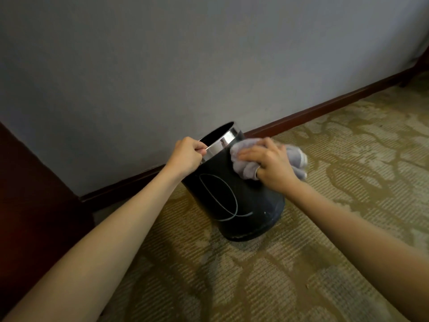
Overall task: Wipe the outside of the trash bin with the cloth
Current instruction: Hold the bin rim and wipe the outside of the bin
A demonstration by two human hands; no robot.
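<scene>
Carpet [232, 275] bears the tilted trash bin [232, 201]; with the left hand [188, 156] gripping its rim, the right hand [269, 166], fingers spread, should press the cloth [246, 168] firmly downward.

Both arms outstretched, left hand [185, 156] in a curled grip, right hand [269, 165] spread, palm down
</scene>
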